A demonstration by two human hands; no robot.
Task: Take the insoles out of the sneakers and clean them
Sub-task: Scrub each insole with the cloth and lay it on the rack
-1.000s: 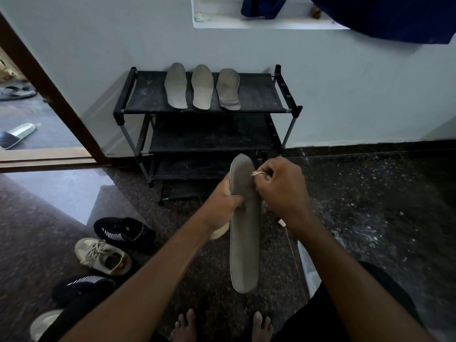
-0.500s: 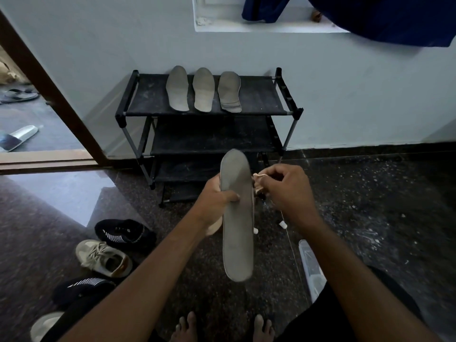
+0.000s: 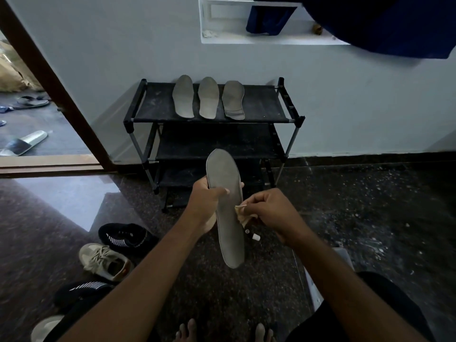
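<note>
My left hand [image 3: 206, 202] grips a long grey insole [image 3: 228, 218] at its upper half, holding it upright in front of me. My right hand [image 3: 272, 213] pinches a small beige cloth [image 3: 243, 215] against the insole's right edge, about midway down. Three more grey insoles [image 3: 208, 97] lie side by side on the top shelf of a black shoe rack [image 3: 259, 112]. On the floor at lower left sit a black sneaker [image 3: 125, 236], a beige sneaker [image 3: 103, 261], a second black sneaker [image 3: 81, 290] and a pale shoe toe [image 3: 44, 327].
The rack stands against a pale wall. A doorway with a brown frame [image 3: 56, 87] opens at left, sandals [image 3: 22, 143] beyond it. A white object [image 3: 318, 287] lies on the dark speckled floor by my right leg. Blue cloth [image 3: 385, 23] hangs at top right. My bare toes [image 3: 222, 333] show below.
My right hand with the cloth slid down from the insole's top edge to its middle. The insole turned to show more of its flat face.
</note>
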